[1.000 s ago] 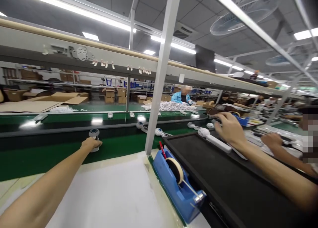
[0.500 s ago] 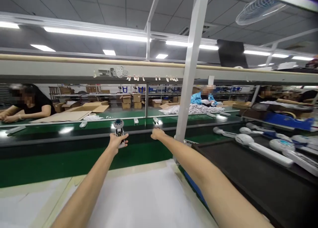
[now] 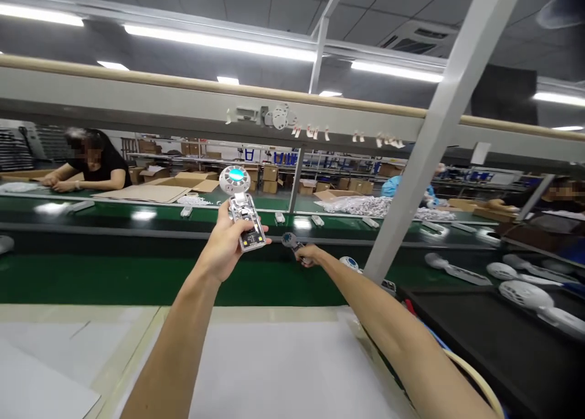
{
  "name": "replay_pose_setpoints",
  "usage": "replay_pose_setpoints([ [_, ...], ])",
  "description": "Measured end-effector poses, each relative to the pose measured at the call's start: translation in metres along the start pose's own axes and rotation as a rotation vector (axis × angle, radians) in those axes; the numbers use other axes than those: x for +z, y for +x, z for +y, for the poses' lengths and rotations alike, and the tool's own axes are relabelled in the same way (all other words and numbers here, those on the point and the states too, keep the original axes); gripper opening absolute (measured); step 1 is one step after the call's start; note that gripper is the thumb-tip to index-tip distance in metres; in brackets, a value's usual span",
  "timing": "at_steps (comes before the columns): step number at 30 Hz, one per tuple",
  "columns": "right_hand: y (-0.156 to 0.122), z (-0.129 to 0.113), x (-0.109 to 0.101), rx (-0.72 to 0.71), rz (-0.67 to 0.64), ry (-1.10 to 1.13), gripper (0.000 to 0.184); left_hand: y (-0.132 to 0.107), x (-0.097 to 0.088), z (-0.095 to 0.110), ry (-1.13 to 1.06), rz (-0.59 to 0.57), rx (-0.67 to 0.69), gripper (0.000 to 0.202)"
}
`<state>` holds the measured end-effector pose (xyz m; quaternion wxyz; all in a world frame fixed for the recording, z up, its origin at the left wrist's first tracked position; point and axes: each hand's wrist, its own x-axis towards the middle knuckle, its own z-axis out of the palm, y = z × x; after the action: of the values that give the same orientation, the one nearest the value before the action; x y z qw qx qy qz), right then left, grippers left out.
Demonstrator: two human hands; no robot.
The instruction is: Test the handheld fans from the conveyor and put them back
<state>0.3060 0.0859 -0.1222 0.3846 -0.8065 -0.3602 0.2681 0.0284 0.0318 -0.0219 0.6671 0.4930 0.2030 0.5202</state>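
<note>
Gripping fan unit point(image 3: 242, 215) aloft, left hand point(image 3: 226, 243) outstretched; right hand point(image 3: 309, 255) clasps second unit point(image 3: 289, 241).

My left hand point(image 3: 226, 245) grips a fan unit point(image 3: 242, 215) upright, head lit teal, board exposed. My right hand point(image 3: 309, 254) is closed on a second unit point(image 3: 289, 240) over the green belt point(image 3: 91, 279). White mat point(image 3: 274, 370) nearest me. Finished fans point(image 3: 525, 294) lie on the black tray point(image 3: 479, 334) at right.
</note>
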Motion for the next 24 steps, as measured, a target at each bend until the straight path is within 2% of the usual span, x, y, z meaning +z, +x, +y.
replay_pose_setpoints([
  [4,-0.019,-0.033,0.007,-0.137,-0.174,0.343,0.028,-0.005,0.005,0.002,0.018,-0.017,0.032,0.069],
  [9,-0.078,-0.053,-0.017,-0.413,-0.242,0.729,0.016,-0.007,0.010,0.000,0.058,-0.067,0.143,0.069],
  [11,-0.103,-0.051,-0.027,-0.503,-0.269,0.805,0.023,-0.009,0.011,0.000,0.081,-0.117,0.155,0.073],
  [15,-0.139,-0.044,-0.042,-0.674,-0.325,0.857,0.052,-0.015,0.015,0.001,0.116,-0.247,0.125,0.073],
  [18,-0.153,-0.040,-0.051,-0.814,-0.369,0.829,0.068,-0.020,0.020,0.001,0.123,-0.285,0.111,0.071],
  [24,-0.166,-0.039,-0.061,-0.910,-0.359,0.768,0.071,-0.027,0.028,-0.002,0.119,-0.326,0.117,0.071],
])
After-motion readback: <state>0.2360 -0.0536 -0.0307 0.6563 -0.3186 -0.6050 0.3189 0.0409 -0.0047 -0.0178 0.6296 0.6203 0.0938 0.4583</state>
